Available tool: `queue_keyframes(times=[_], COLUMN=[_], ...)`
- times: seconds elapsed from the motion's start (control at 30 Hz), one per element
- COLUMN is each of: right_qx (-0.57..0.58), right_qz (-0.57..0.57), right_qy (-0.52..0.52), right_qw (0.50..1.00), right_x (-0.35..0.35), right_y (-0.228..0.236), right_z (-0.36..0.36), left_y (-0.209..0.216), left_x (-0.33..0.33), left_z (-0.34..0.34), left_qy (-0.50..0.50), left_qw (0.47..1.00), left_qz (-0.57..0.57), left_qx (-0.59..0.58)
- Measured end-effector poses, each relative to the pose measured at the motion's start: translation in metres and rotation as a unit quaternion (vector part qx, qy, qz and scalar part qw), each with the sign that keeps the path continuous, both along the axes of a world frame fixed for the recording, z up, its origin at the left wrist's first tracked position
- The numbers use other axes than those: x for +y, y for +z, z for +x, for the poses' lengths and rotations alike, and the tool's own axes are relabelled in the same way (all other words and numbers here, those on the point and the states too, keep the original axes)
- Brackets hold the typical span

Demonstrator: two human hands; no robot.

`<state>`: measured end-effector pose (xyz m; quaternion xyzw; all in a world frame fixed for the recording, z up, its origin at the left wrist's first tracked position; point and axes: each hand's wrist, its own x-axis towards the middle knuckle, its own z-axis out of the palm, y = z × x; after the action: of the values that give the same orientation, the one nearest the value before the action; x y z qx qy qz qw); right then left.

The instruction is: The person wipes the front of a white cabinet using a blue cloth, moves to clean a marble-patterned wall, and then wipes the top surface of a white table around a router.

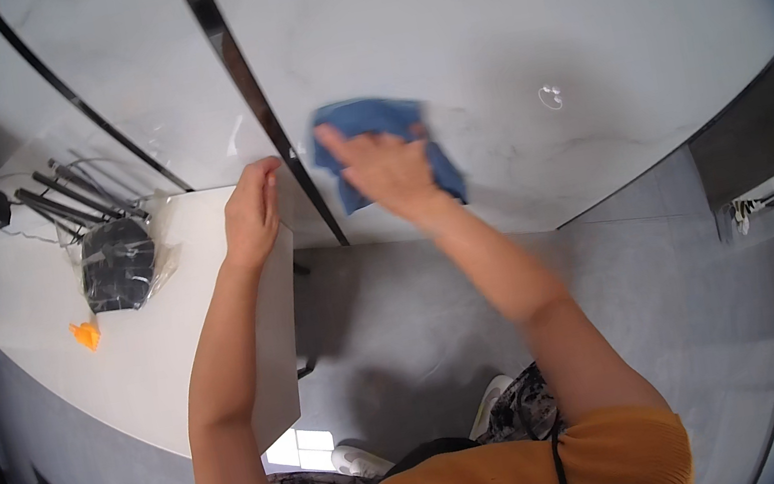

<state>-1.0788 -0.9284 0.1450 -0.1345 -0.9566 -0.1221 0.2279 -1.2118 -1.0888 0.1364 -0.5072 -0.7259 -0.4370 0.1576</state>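
Note:
My right hand (386, 171) presses a blue cloth (372, 113) against a white, faintly marbled wall panel (512, 9). Its index finger is stretched out over the cloth, and the hand is slightly smeared by motion. Cloth shows above the fingers and around the right side of the hand. Beside a dark vertical strip (241, 73), my left hand (251, 213) is held closed over the far right corner of a white table (199, 272). Its fingers are curled in, and nothing shows in them.
On the table lie a black object in clear plastic wrap (119, 264), several dark rods (61, 197) and a small orange piece (86, 335). A grey tiled floor (418, 308) stretches below the panel. Dark furniture (755, 133) stands at the right.

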Motion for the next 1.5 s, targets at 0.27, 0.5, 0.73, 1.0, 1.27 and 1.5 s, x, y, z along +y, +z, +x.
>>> queue_keyframes(times=[0.27,0.5,0.73,1.0,1.27,1.5], right_qx=[0.157,0.229,0.350,0.549,0.464,0.522], right_qz=[0.065,0.258,0.178,-0.047,0.086,-0.132], right_qy=[0.138,-0.042,-0.154,-0.129,-0.140,-0.250], right_qw=[0.976,0.938,0.907,0.824,0.871,0.805], right_x=[0.045,0.148,0.267,0.272,0.233,0.228], right_y=[-0.015,-0.004,-0.044,0.003,-0.070,-0.169], right_z=[0.025,0.154,0.279,0.298,0.229,0.266], left_y=[-0.001,0.002,0.027,0.044,-0.004,-0.042], left_x=[-0.006,-0.001,0.020,0.092,0.114,0.127], left_z=[0.001,0.006,0.037,0.074,0.091,0.120], left_qy=[-0.014,-0.018,-0.078,-0.134,-0.116,-0.142], left_qw=[0.999,0.997,0.976,0.956,0.965,0.975], left_qz=[-0.048,-0.070,-0.041,-0.009,0.047,-0.020], left_qx=[-0.003,0.027,0.197,0.259,0.230,0.172])
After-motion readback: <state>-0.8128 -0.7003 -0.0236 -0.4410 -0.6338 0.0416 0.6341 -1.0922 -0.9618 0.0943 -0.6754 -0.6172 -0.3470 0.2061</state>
